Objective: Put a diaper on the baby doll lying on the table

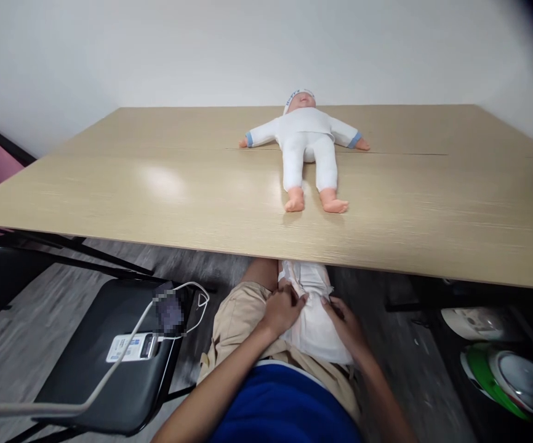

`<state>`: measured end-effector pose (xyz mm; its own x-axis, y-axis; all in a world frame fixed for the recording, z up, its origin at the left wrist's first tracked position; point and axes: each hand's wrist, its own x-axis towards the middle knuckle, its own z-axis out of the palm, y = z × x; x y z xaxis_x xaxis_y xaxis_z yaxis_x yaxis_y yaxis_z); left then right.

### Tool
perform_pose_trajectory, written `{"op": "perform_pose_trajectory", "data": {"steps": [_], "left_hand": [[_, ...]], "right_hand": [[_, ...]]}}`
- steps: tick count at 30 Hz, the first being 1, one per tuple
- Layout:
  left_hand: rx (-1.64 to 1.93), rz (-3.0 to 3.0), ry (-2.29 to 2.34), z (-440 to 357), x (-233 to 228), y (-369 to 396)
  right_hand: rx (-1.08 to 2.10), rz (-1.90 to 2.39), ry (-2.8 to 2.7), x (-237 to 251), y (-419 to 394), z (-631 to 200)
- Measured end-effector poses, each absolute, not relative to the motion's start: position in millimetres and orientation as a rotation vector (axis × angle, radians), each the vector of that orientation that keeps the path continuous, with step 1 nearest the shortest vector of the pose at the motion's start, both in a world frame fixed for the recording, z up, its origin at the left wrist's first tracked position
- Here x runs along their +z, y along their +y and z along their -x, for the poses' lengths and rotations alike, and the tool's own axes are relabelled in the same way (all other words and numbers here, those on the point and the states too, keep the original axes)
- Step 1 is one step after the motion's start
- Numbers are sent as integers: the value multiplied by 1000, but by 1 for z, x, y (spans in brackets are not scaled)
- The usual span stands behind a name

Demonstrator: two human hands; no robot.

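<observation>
A white diaper [315, 335] lies spread over my right thigh, and its far end reaches under the table edge. My left hand [285, 309] grips it on the left side, fingers bent into the material near the middle. On the other side my right hand [347, 325] has its thumb on top and its fingers curled at the diaper's right edge. The material is gathered between the two hands. Beyond them a baby doll [308, 138] in white clothes and a printed cap lies on its back on the table [156, 203], arms spread, feet toward me.
At my left stands a black chair [104, 375] with a white power bank [132, 347] and a pixelated object on it. A white cable [104, 381] runs across it. Low at right are a green-and-white round item [488, 381] and a pale item [472, 324].
</observation>
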<state>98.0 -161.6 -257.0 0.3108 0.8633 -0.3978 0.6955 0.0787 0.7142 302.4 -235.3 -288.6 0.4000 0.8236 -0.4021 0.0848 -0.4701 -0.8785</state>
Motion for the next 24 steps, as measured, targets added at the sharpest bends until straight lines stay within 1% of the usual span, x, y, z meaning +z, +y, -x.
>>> {"op": "perform_pose_trajectory", "data": {"steps": [5, 9, 13, 19, 21, 24], "left_hand": [[268, -1422, 1307, -107, -263, -156], [403, -1261, 1186, -107, -250, -178], [619, -1017, 1043, -98, -207, -214], [679, -924, 940, -78, -129, -266], [683, -915, 917, -72, -116, -279], [676, -813, 917, -65, -111, -288]], "right_hand": [[1309, 1719, -707, -272, -235, -295], [1365, 1697, -631, -246, -247, -296], [1448, 1598, -591, -206, -272, -294], [1561, 1419, -640, -144, -318, -284], [1574, 1379, -643, -131, -330, -281], [1549, 1345, -641, -122, -339, -276]]}}
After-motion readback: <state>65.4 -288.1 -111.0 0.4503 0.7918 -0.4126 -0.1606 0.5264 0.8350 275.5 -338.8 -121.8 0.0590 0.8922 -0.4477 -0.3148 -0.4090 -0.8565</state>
